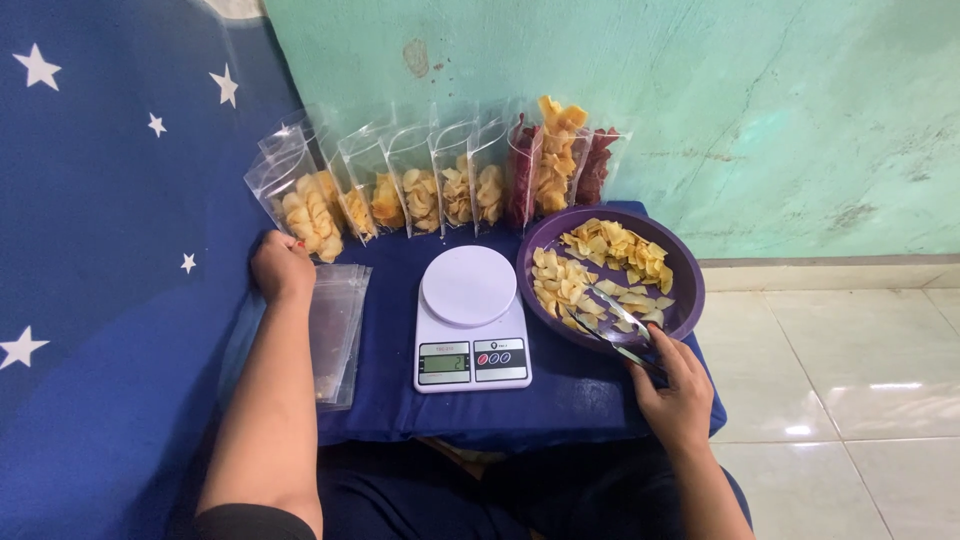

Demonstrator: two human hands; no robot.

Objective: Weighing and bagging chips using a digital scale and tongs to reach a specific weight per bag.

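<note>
My right hand (675,395) grips metal tongs (615,320) whose tips lie among yellow chips (600,270) in a purple bowl (690,290). My left hand (282,268) rests, fingers curled, at the base of the leftmost clear pouch (300,205) of chips; whether it holds the pouch I cannot tell. A white digital kitchen scale (470,320) with an empty round platform stands between my hands on a blue-covered low table (560,395).
A row of several clear stand-up pouches (450,185) filled with yellow and red chips lines the back edge against a green wall. A stack of empty clear pouches (335,335) lies left of the scale. Blue star-patterned fabric (110,200) hangs at left; white floor tiles (850,370) at right.
</note>
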